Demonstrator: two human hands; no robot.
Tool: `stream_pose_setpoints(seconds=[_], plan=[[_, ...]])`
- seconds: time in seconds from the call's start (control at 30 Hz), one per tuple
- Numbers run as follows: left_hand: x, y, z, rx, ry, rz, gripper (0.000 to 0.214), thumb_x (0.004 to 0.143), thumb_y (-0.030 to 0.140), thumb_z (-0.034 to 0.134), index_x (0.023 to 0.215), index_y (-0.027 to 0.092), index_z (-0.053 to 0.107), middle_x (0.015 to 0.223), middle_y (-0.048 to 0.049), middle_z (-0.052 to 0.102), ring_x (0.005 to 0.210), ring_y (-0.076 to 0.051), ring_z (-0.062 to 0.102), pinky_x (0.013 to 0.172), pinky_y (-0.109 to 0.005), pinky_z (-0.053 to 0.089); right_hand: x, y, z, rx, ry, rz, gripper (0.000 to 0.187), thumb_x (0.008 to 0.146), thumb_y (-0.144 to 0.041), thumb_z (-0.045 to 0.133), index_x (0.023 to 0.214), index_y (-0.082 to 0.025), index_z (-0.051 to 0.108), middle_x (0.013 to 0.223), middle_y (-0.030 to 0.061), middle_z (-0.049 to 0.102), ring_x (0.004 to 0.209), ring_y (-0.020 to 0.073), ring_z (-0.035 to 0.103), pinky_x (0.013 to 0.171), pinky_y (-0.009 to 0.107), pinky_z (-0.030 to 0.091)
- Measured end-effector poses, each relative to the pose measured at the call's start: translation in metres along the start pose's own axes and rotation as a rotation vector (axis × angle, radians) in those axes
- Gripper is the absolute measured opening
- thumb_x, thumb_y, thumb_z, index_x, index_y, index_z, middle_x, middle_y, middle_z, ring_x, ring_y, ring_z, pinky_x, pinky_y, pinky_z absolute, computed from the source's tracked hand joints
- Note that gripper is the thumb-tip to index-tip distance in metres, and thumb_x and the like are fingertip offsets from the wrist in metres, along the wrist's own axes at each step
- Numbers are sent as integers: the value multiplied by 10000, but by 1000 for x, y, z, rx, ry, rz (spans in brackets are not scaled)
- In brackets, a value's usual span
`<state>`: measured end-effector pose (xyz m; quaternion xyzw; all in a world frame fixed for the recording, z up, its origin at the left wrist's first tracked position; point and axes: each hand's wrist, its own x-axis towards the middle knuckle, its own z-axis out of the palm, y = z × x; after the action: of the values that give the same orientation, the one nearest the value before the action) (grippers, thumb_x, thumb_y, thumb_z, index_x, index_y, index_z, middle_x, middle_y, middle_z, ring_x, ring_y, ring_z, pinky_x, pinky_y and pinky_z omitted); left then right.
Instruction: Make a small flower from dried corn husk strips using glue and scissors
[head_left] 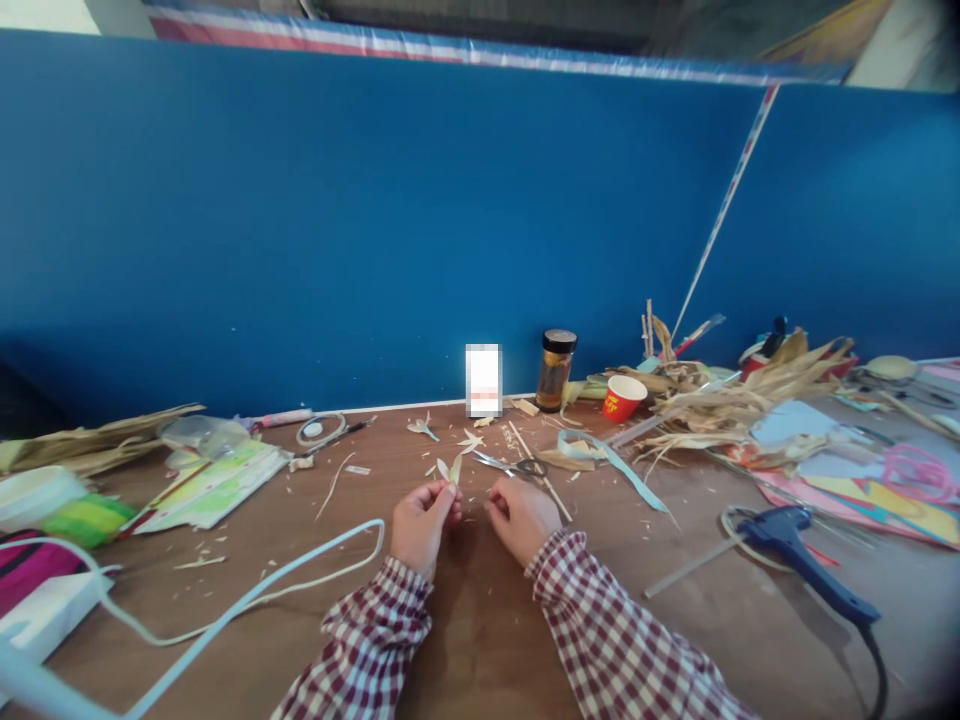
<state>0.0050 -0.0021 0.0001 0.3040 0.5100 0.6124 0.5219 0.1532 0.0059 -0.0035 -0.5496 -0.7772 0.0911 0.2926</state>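
Checked sleeves (600,640) lead up to both hands, which sit close together but not touching over the brown tabletop (480,640). The left hand (422,518) pinches two small pale husk petals (452,468) between thumb and fingertips. Their points stand up, slightly fanned, just above the tabletop and on the near side of the scissors (514,465). The right hand (521,515) is curled in, knuckles up, just beside the left; I cannot tell whether it grips anything.

To my eye the work goes best with the pinch kept low at the petals' base, so the fan holds. Pressure should be light, since dry husk looks likely to split. Any second grip should meet the base, not the tips.

Little writing can be read. The red cup (622,398) has yellow print too small to make out, the dark-lidded jar (556,372) shows no legible label, and the blue glue gun (795,550) bears no visible mark
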Motion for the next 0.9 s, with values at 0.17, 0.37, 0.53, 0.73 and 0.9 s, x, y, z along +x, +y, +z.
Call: stream_pose_setpoints(seconds=[0.17,0.37,0.53,0.73,0.9], plan=[[-1,-2,1,-1,4,11,267,539,314,709,684,106,627,590,-12,621,503,-81,526,484,-190,457,-1,-5,-6,-190,-163,-25,104,751,-303,534,761,-207,573,814,23,586,765,158,530,622,237,365],[-4,-2,4,9,-18,-22,278,522,322,714,669,103,626,587,-20,618,492,-87,531,475,-197,456,7,-11,-6,-347,-285,33,167,825,-215,424,859,-158,577,886,93,591,826,193,551,635,266,397],[-4,-2,4,-8,-29,-31,275,516,316,717,664,104,624,572,-13,613,478,-77,522,467,-189,449,7,-13,-5,-397,-296,28,232,852,-158,348,911,-128,571,912,122,587,873,198,550,677,272,416],[-1,-5,2,-13,-10,-13,279,519,315,717,678,104,628,585,-19,622,494,-84,531,474,-195,456,7,-10,-9,-385,-308,35,228,846,-161,353,924,-139,566,902,118,594,854,198,566,654,277,431],[-1,-6,2,-7,-14,-24,273,518,315,717,668,106,628,577,-14,616,496,-85,529,471,-192,454,8,-8,-1,-417,-310,50,236,830,-123,343,929,-112,557,898,143,588,854,209,568,646,287,432]])
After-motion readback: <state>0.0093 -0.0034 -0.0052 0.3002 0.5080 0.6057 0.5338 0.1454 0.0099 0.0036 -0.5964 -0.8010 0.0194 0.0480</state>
